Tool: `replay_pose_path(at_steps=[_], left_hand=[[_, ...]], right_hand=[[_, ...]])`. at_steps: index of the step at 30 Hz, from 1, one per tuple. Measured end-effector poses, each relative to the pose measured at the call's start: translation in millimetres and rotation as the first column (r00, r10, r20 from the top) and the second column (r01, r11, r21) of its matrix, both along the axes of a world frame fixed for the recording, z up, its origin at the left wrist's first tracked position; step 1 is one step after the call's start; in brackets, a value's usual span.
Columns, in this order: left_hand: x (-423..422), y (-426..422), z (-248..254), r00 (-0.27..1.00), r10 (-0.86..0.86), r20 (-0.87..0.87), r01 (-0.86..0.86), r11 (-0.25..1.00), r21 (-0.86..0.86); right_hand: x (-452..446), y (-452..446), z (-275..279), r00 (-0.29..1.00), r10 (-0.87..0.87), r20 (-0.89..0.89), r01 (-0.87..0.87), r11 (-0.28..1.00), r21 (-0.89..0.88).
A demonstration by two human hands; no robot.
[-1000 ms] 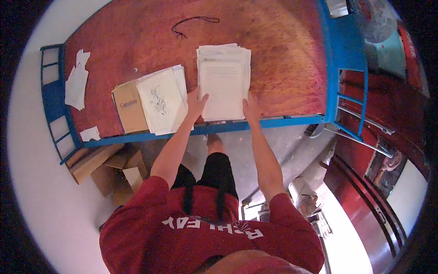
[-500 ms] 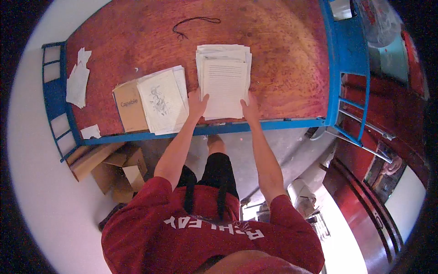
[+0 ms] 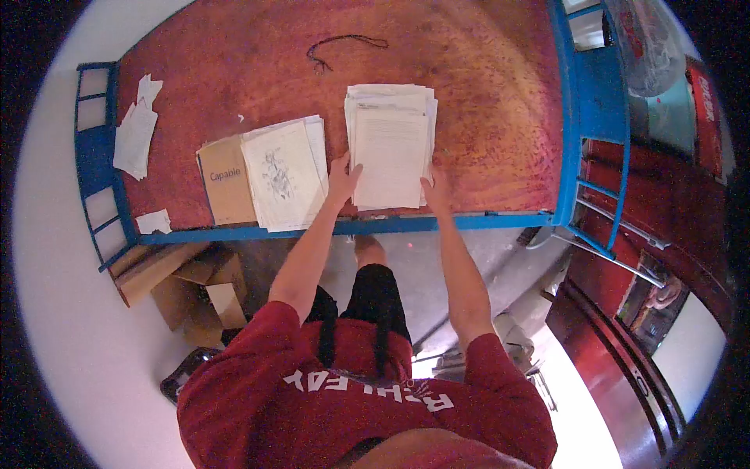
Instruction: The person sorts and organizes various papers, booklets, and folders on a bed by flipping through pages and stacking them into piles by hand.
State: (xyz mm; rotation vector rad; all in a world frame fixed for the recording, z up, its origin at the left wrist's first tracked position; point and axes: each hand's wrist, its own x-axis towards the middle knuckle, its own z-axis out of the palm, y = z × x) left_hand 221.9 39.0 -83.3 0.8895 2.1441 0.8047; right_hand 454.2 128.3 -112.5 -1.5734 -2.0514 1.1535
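Note:
A stack of printed papers point(image 3: 391, 156) lies on the reddish wooden board near its front edge, with its sheets slightly uneven at the top and sides. My left hand point(image 3: 342, 181) grips the lower left side, thumb over the paper's edge. At the lower right side, my right hand point(image 3: 437, 189) holds the opposite edge, its thumb by the margin. The fingers of both hands are partly hidden. Left of the stack rests a pile of sheets topped by a figure drawing point(image 3: 277, 172), overlapping a brown "Capable" notebook point(image 3: 226, 180).
A blue metal bed frame point(image 3: 367, 225) edges the wooden board point(image 3: 500, 117). A dark cord point(image 3: 344, 39) lies farther back. Torn papers point(image 3: 137, 137) and a small scrap point(image 3: 154, 222) are at the left. Below stands an open cardboard box point(image 3: 207, 293).
The whole view has shifted slightly. My right thumb has slid outward from the top sheet toward its edge, and the upper sheets sit a little differently. Both hands stay at the stack's sides.

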Motion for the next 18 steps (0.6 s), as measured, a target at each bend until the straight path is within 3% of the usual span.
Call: replay_pose_path(at_steps=[2,3,5,6,8,11,12,13,15,17,18], left_hand=[[-3,-11,-35,0.928,0.211,0.305,-0.262,0.956,0.135],[-4,-7,-24,0.928,0.213,0.307,-0.264,0.955,0.135],[-8,3,12,0.998,-0.046,0.053,0.039,0.992,0.117],[-7,2,9,0.998,-0.044,0.052,0.038,0.993,0.116],[-6,-3,-4,0.999,-0.047,-0.013,0.048,0.995,0.087],[-11,-13,-7,0.987,-0.050,-0.154,0.067,0.992,0.111],[-11,-20,-15,0.996,0.072,-0.051,-0.063,0.985,0.160],[-13,-29,-18,0.995,0.085,-0.057,-0.074,0.982,0.174],[-18,-54,-12,0.969,0.153,0.196,-0.167,0.984,0.057],[-19,-87,2,0.824,0.162,0.543,-0.267,0.956,0.120],[-24,-106,0,0.639,0.224,0.736,-0.378,0.925,0.048]], right_hand=[[-3,1,13,0.997,-0.053,0.063,0.052,0.999,0.008],[-5,3,23,0.987,-0.103,0.124,0.102,0.995,0.018],[-14,8,43,0.985,-0.037,0.168,0.030,0.998,0.048],[-17,9,48,0.977,0.023,0.210,-0.040,0.996,0.079],[-10,4,11,0.987,-0.009,0.163,-0.005,0.996,0.087],[-14,9,31,0.989,-0.041,0.142,0.032,0.997,0.069],[-16,9,47,0.983,-0.045,0.177,0.038,0.998,0.040],[-14,6,53,0.985,-0.035,0.169,0.026,0.998,0.052],[-4,-6,48,0.988,-0.025,0.151,0.012,0.997,0.082],[3,-24,32,0.983,0.057,0.177,-0.106,0.954,0.282],[2,-32,32,0.986,0.076,0.148,-0.105,0.974,0.201]])
